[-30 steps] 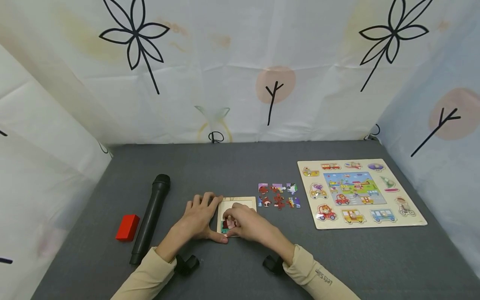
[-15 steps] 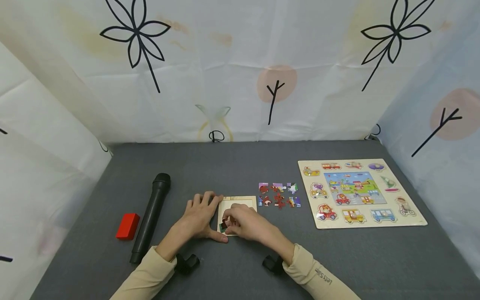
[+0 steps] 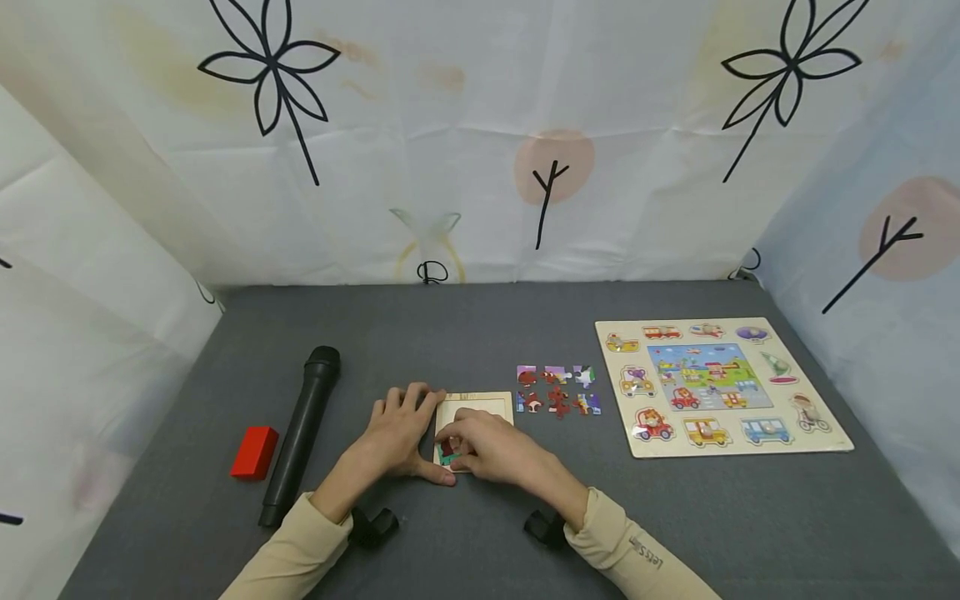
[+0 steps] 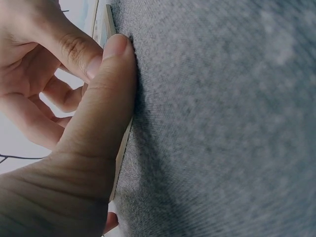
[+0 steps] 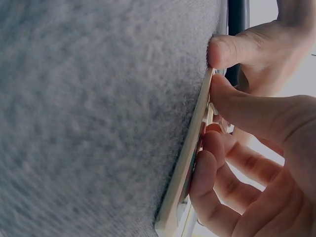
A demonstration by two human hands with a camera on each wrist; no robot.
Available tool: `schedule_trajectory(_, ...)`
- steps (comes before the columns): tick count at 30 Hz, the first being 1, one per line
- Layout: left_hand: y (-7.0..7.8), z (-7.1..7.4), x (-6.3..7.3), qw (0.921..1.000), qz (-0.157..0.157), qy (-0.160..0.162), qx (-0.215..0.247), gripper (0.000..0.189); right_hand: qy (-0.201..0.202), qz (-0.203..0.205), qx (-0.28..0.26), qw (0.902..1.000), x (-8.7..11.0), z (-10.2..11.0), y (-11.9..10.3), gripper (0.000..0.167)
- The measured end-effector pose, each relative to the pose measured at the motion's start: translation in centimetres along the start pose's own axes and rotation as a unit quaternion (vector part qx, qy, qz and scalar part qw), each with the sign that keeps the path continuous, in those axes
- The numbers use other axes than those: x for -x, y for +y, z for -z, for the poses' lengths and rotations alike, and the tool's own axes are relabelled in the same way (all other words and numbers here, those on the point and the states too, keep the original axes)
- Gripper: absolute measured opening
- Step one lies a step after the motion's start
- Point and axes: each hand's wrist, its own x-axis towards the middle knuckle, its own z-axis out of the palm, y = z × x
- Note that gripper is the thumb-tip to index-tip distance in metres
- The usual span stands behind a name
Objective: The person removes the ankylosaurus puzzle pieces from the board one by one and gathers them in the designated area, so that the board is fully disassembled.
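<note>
A small wooden puzzle tray (image 3: 487,403) with a pale rim lies flat at the middle of the table. My left hand (image 3: 396,437) holds it at its left side, the thumb (image 4: 106,98) along the near edge and the fingers towards the far left corner. Over the tray, my right hand (image 3: 491,446) has thumb and fingers bent together at a puzzle piece (image 5: 212,114), mostly hidden by the fingers. Red-brown and green puzzle pieces (image 3: 448,457) show in the tray's near left part. Several loose jigsaw pieces (image 3: 558,392) lie in two rows right of the tray.
A large wooden vehicle puzzle board (image 3: 723,387) lies to the right. On the left are a black microphone (image 3: 302,437) and a red block (image 3: 255,453). White printed cloth (image 3: 480,100) hangs behind and at both sides of the grey table (image 3: 450,550).
My right fingers have shifted slightly left over the tray. A piece that looked raised half a second ago now seems lower, near the tray's left side. The left hand stays put.
</note>
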Motion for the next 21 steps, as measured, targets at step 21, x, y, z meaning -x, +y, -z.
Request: schedule_trajectory(21,-0.1,-0.04,-0.11,0.9999,0.006,-0.014,0.005,0.118,0.003,0.035,0.034,0.9988,0.54,0.41,0.07,0.025)
